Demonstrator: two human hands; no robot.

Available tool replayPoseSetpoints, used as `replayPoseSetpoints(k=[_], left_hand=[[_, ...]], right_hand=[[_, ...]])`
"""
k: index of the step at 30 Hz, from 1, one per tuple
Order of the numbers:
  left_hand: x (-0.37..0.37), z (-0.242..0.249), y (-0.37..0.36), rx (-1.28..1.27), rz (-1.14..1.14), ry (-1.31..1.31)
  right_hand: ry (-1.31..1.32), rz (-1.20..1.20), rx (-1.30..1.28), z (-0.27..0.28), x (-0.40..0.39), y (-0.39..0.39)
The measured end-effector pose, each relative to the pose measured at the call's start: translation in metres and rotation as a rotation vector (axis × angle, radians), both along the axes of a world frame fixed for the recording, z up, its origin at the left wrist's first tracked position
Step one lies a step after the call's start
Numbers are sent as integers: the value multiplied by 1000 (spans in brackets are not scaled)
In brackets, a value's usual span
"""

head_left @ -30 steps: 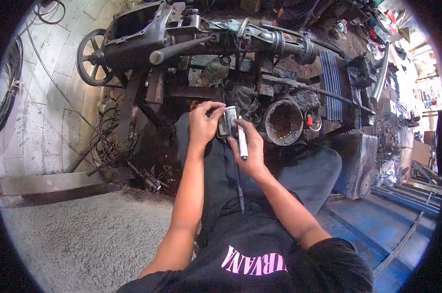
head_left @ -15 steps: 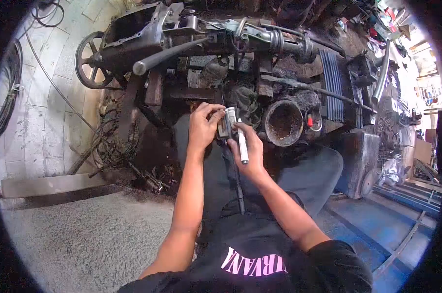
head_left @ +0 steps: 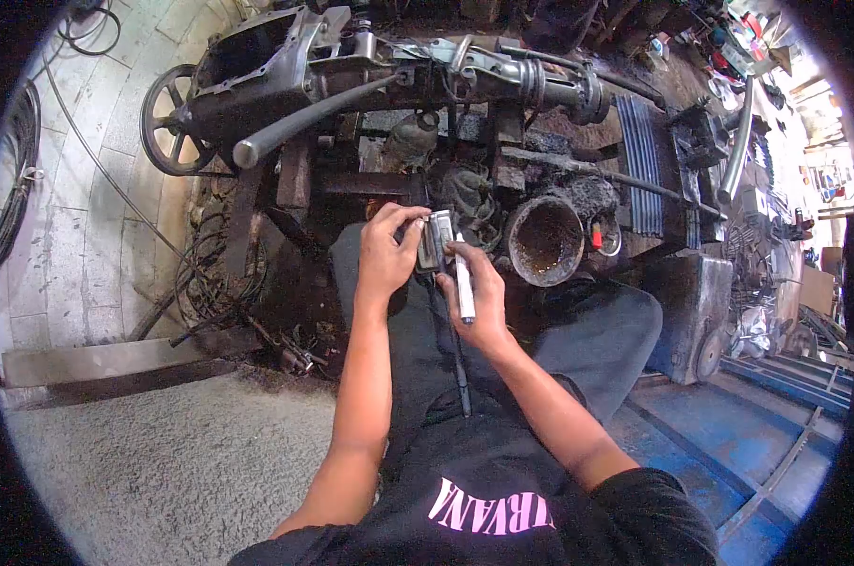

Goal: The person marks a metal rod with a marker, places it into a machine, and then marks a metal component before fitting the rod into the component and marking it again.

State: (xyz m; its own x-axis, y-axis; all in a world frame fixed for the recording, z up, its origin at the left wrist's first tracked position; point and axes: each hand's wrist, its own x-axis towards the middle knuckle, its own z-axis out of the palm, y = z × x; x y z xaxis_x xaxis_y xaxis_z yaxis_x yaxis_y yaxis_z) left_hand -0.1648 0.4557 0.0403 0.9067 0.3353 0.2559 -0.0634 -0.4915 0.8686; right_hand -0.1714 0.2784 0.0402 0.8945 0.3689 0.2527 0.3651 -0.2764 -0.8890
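Note:
My left hand (head_left: 385,250) is closed, its thumb and fingertips pinching the upper left edge of a small rectangular metal piece (head_left: 435,238) with a pale rim. The piece is held over my lap, and its exact kind does not show. In my right hand (head_left: 484,291), also closed, lies a white marker (head_left: 464,285), its upper end beside the right edge of the metal piece and its dark end pointing down toward me. A thin dark rod (head_left: 461,377) runs below the hands toward my shirt.
A greasy machine (head_left: 418,80) with a handwheel (head_left: 174,121) and long lever (head_left: 304,124) spans the front. A round metal bowl (head_left: 546,241) with dark residue stands right of my hands. Cables (head_left: 205,274) lie left; a blue metal frame (head_left: 729,415) lies right.
The marker and my right hand have shifted slightly down and left. My left hand keeps its pinch and has moved a little left. The view has tilted slightly.

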Motion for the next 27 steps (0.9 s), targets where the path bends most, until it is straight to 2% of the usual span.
replayPoseSetpoints(k=[5, 13, 19, 27], left_hand=[[0, 0, -2, -8, -10, 30], [2, -2, -4, 0, 11, 28], [3, -5, -6, 23, 26, -15], [3, -2, -7, 23, 45, 43]], right_hand=[[-40, 6, 9, -1, 0, 0], [63, -19, 3, 0, -2, 0], [-12, -9, 18, -2, -1, 0], [17, -13, 44, -3, -1, 0]])
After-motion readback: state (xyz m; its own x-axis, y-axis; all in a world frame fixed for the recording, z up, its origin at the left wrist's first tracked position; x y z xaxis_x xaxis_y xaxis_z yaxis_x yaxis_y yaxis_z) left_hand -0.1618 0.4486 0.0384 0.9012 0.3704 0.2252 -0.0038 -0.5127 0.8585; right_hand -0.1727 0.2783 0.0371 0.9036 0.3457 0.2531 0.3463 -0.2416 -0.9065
